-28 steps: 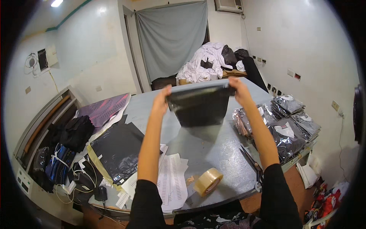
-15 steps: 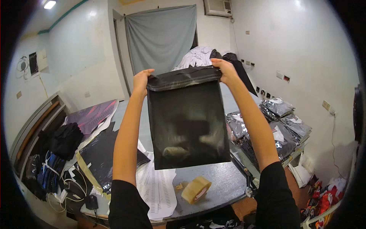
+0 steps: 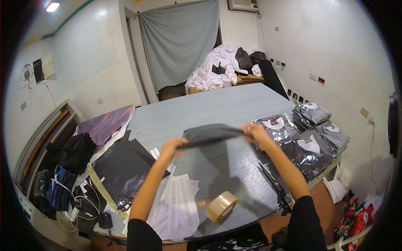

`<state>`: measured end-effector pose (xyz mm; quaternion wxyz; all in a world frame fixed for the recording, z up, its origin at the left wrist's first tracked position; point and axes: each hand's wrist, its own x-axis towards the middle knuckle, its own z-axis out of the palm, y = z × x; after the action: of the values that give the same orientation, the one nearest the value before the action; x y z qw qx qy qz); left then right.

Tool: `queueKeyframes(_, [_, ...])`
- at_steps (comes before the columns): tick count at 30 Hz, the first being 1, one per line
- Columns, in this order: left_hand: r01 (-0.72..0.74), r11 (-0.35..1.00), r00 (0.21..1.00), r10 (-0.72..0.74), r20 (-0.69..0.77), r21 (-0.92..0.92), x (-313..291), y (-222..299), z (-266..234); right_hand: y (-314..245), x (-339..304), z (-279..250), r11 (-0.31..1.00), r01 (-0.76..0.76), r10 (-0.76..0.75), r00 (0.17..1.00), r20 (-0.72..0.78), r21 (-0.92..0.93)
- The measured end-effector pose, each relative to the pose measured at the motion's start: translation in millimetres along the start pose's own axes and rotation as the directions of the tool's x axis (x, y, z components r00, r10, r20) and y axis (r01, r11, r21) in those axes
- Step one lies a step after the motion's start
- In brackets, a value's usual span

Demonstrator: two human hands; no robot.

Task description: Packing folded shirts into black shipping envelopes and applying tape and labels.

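Note:
A black plastic mailing bag [image 3: 211,134] is stretched between my two hands above the table. It is foreshortened, so only a narrow dark strip of it shows. My left hand [image 3: 171,149] pinches its left end and my right hand [image 3: 256,134] grips its right end; both are slightly blurred. Below on the table, a roll of clear tape [image 3: 222,207] stands near the front edge. White printed sheets [image 3: 178,209] lie to its left, beside a pile of flat black bags [image 3: 121,171]. Black-handled scissors [image 3: 276,184] rest to the right, under my right forearm.
Stacks of clear-bagged dark garments [image 3: 307,150] occupy the table's [image 3: 167,121] right side. Folded black cloth [image 3: 74,150], cables and a black adapter [image 3: 104,220] lie at the left. White cloth [image 3: 217,67] is heaped beyond the far edge, by a grey curtain [image 3: 180,46].
The black bag has come down from an upright, front-facing position to a tilted one. Both hands have lowered with it, keeping their hold. More of the table shows.

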<state>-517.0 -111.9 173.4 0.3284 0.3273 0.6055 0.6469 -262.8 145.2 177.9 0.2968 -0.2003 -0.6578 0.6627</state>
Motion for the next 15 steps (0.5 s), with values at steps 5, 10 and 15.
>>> queueKeyframes(5, [0.313,0.916,0.916,-0.361,0.173,0.25,-34.7,-116.2,1.0,146.9,-44.3,-49.9,0.904,-0.109,0.18,0.974,0.137,-0.414])
queueKeyframes(10, [0.245,0.8,0.834,-0.462,0.302,0.548,-75.8,-114.3,-7.5,125.3,-89.9,-31.7,0.81,-0.292,0.458,0.857,0.236,-0.509])
queueKeyframes(15, [0.154,0.5,0.894,-0.437,0.095,0.852,-92.6,-81.5,12.8,84.5,-93.3,-24.4,0.658,-0.362,0.651,0.715,0.257,-0.66])
